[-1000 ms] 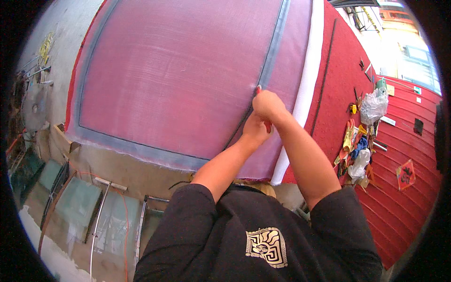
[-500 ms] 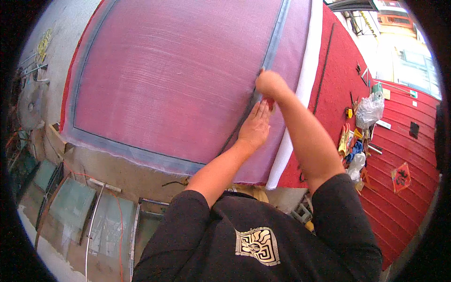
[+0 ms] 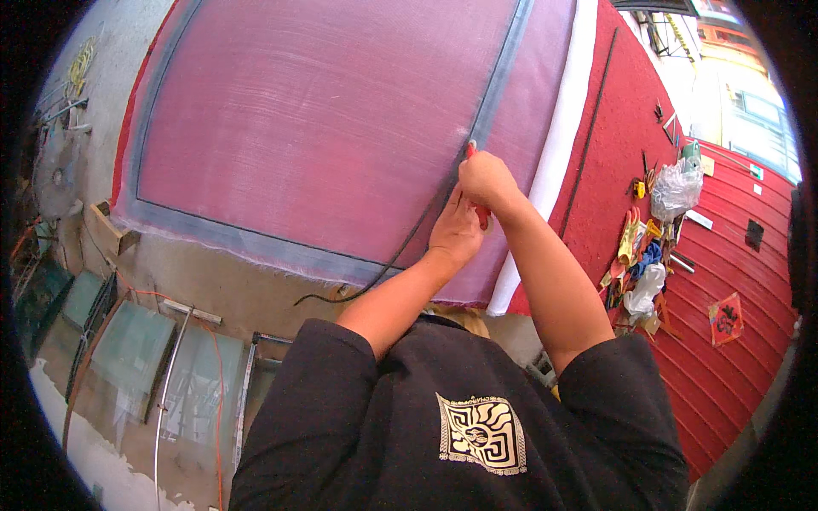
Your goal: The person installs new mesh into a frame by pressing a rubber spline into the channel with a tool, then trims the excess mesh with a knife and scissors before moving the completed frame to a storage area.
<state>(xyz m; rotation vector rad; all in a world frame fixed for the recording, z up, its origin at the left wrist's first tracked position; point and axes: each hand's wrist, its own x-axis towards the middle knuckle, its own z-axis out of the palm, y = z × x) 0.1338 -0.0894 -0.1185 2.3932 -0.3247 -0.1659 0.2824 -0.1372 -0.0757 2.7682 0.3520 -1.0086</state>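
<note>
Far left: a yellow coil of rope (image 3: 81,68) lies on the grey floor, with blurred clutter below it.
Wooden corner: a wooden piece (image 3: 123,234) sits just beside the near left corner of the mesh.
Glass and pole: glass panes (image 3: 132,347) lie low on my left; a thin metal pole (image 3: 174,392) and an orange cord (image 3: 220,383) run past them.
Mesh: the pale mesh (image 3: 315,128) is spread before me, the red below showing through, its frayed near edge hanging toward me.
Frame: the blue-grey frame (image 3: 498,77) shows through the mesh; its right bar runs up and away from my hands.
Black cord: the black cord (image 3: 412,235) slants from my hands across the near right corner, its loose end past the edge.
My left hand: my left hand (image 3: 457,232) is up against the right, fingers stretched forward by the bar; I can't tell whether it grips anything.
My right hand: my right hand (image 3: 488,181) is clenched round the red tool (image 3: 483,217), whose tip meets the bar.
White roll: the rolled mesh (image 3: 558,145) lies right of my hands on the red surface (image 3: 626,111).
Far right: a clear plastic bag (image 3: 677,192) and a blue cloth (image 3: 649,254) lie among small tools.
</note>
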